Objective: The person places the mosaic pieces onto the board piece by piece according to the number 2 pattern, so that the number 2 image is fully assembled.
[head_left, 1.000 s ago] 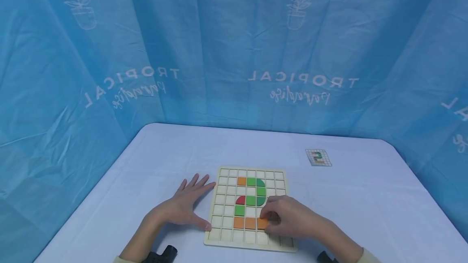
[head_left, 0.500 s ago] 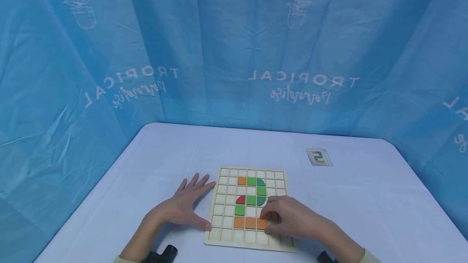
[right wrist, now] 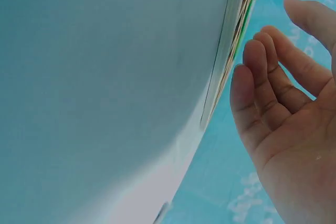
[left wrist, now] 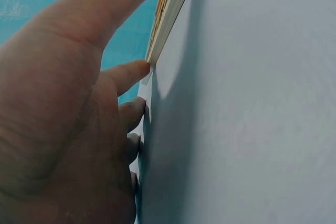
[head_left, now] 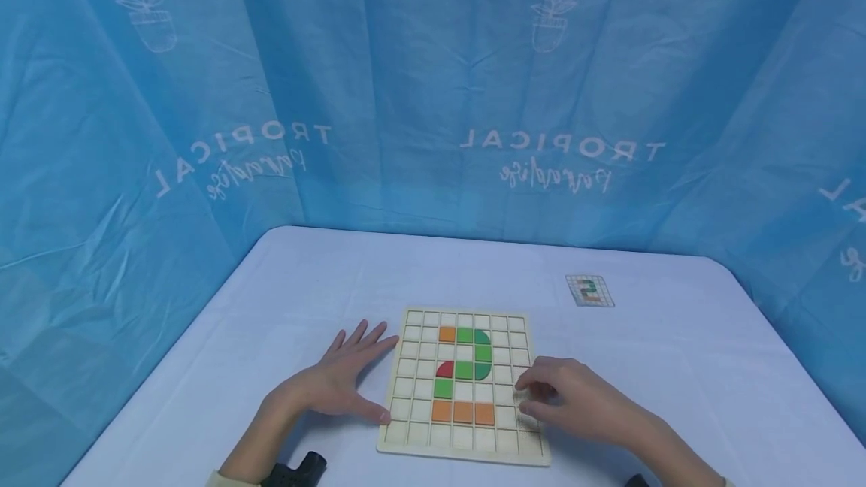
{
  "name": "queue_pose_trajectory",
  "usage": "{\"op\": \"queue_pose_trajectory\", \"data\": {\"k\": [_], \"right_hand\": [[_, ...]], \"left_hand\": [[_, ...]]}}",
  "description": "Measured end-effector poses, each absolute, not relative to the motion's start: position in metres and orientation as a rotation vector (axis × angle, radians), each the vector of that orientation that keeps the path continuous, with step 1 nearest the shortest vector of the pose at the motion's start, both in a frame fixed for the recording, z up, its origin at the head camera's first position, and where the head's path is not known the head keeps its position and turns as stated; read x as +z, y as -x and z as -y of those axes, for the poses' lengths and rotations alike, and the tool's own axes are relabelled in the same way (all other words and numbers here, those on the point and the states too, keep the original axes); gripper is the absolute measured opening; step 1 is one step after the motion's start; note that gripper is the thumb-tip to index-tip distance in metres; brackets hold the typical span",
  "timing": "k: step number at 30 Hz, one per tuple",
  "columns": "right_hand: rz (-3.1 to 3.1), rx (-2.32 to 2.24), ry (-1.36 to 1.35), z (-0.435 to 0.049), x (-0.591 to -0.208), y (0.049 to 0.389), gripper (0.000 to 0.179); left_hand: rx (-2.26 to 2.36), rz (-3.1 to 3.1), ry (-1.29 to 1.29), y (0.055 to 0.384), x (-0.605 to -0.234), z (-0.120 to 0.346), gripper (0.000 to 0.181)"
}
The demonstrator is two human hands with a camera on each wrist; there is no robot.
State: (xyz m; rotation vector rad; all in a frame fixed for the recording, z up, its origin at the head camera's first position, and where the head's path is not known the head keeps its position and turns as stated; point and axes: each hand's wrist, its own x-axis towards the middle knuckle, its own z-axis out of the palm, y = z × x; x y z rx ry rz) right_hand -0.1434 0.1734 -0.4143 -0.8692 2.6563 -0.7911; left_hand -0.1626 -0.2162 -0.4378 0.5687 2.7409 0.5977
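A pale wooden grid board (head_left: 419, 433) lies flat on the table with orange, green and red tiles forming a "2". Its bottom row is three orange squares (head_left: 463, 412), the last of them at the right end. My left hand (head_left: 338, 380) spreads its fingers at the board's left side; thumb and index fingertip touch the edge, as the left wrist view also shows at the board's rim (left wrist: 170, 19). Over the board's right edge hovers my right hand (head_left: 575, 400), fingers loosely bent. In the right wrist view that hand (right wrist: 299, 124) has nothing between fingers and thumb.
A small pattern card (head_left: 590, 291) with a printed "2" lies farther back to the right on the white table (head_left: 325, 276). Blue printed curtains (head_left: 419, 96) hang behind and beside the table. Black wrist gear (head_left: 298, 470) shows under the left wrist.
My right hand has come off the rightmost orange square and moved right, toward the board's edge. That square stays in its cell, now fully visible. The left hand has stayed put.
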Motion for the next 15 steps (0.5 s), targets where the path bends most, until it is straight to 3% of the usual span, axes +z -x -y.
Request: {"op": "queue_pose_trajectory", "data": {"k": [9, 15], "right_hand": [[-2.870, -0.713, 0.715, -0.235, -0.405, 0.139, 0.027], [-3.035, -0.562, 0.483, -0.270, -0.409, 0.134, 0.042]], "left_hand": [[0.581, -2.752, -0.562, 0.162, -0.438, 0.216, 0.112], [0.608, -2.731, -0.572, 0.164, -0.435, 0.217, 0.103]]}}
